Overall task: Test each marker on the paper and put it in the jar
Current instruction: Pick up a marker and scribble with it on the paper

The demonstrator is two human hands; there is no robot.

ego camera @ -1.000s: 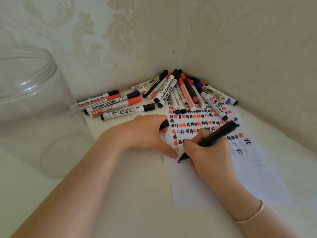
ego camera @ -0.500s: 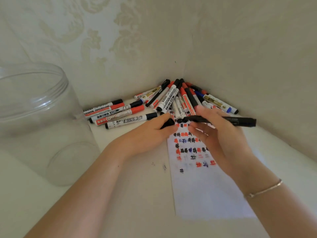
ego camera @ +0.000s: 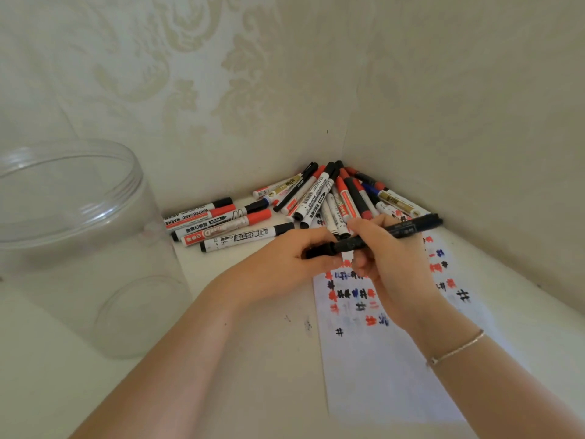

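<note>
A black marker (ego camera: 408, 229) lies level across my right hand (ego camera: 387, 258), which grips it above the paper (ego camera: 389, 369). My left hand (ego camera: 285, 264) holds the marker's black cap (ego camera: 319, 250) pressed onto the marker's left end. The paper is white, covered at its far end with red, black and blue hash marks. A pile of several markers (ego camera: 326, 198) lies in the corner beyond my hands, with a few more markers (ego camera: 221, 224) side by side to its left. A clear plastic jar (ego camera: 72, 242) stands open at the left; I see nothing inside it.
Two patterned cream walls (ego camera: 443, 106) meet in a corner right behind the marker pile. The surface (ego camera: 247, 375) is off-white, with a few small ink specks left of the paper. A thin bracelet (ego camera: 456, 348) is on my right wrist.
My right hand lifted the black marker off the paper and turned it level. The cap in my left hand has met the marker's tip. The view has tilted down.
</note>
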